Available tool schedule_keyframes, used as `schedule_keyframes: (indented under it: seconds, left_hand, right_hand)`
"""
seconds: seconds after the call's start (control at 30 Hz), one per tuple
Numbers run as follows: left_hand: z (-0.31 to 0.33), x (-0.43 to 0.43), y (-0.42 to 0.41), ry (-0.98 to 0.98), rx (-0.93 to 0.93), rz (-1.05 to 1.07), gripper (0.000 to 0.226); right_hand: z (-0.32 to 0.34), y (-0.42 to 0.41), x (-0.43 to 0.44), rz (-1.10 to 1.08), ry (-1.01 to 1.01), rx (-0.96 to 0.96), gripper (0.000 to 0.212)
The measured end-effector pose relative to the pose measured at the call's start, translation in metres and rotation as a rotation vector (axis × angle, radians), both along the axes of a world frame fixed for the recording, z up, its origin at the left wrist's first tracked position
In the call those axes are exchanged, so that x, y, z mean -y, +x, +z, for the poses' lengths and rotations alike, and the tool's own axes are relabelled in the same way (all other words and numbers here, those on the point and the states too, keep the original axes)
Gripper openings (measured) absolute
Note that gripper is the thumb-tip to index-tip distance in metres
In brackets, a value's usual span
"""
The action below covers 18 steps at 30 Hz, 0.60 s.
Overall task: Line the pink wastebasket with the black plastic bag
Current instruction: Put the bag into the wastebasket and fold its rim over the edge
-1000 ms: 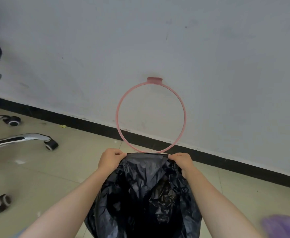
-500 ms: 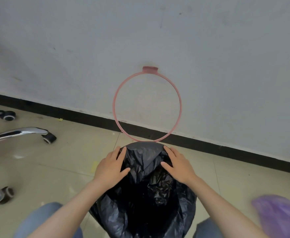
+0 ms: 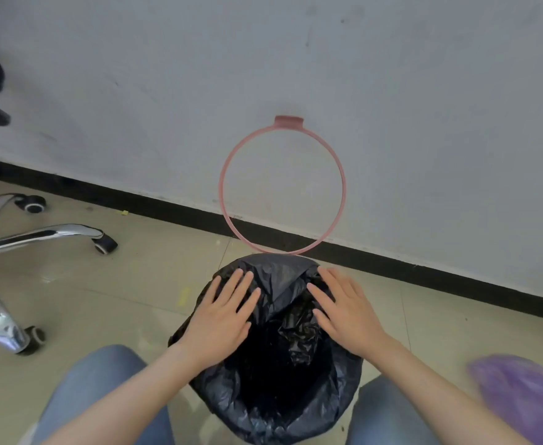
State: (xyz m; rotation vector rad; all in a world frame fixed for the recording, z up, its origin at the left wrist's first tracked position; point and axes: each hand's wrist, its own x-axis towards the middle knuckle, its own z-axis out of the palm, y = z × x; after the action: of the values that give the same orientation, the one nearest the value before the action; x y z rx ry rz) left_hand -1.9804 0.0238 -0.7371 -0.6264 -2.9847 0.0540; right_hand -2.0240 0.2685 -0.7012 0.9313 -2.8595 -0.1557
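The black plastic bag [image 3: 273, 390] covers the whole wastebasket on the floor between my knees; its mouth gapes open and no pink wall shows. My left hand [image 3: 222, 316] lies flat, fingers spread, on the bag's far left rim. My right hand [image 3: 344, 311] lies flat the same way on the far right rim. A thin pink ring [image 3: 223, 200] stands upright just beyond the bag, leaning toward the wall with a small pink tab at its top.
A chrome office chair base [image 3: 22, 239] with black casters stands at the left. A purple bag [image 3: 523, 399] lies at the lower right. The white wall with its black baseboard [image 3: 424, 268] runs right behind the ring.
My hands let go of the pinched bag edge and went flat on the bag's top. The bag dropped lower, and my knees came into view.
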Motion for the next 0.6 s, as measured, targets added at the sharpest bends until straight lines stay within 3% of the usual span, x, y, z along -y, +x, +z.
schedule_keyframes:
  seconds: [0.07, 0.13, 0.23, 0.4, 0.47, 0.6]
  left_hand:
    - [-0.005, -0.01, 0.005, -0.109, 0.034, -0.134, 0.053]
    - [-0.009, -0.018, -0.003, -0.262, 0.179, -0.195, 0.061]
    - [-0.018, -0.028, -0.024, -0.572, 0.313, -0.152, 0.063]
    - [-0.038, -0.03, -0.036, -0.878, 0.226, -0.032, 0.067]
    - [-0.041, -0.031, -0.034, -0.943, 0.21, -0.022, 0.069]
    - [-0.036, -0.039, -0.032, -0.795, 0.259, -0.033, 0.064]
  right_hand:
    - [-0.009, 0.015, 0.004, 0.184, 0.089, -0.002, 0.039]
    - [-0.018, 0.016, 0.009, 0.271, 0.249, 0.107, 0.049]
    - [-0.031, 0.005, 0.022, 0.274, 0.494, 0.167, 0.053]
    - [-0.043, -0.014, 0.037, 0.081, 0.95, 0.285, 0.054]
    - [-0.045, -0.015, 0.04, 0.043, 0.966, 0.307, 0.054]
    - [-0.04, -0.008, 0.04, 0.058, 0.839, 0.321, 0.053]
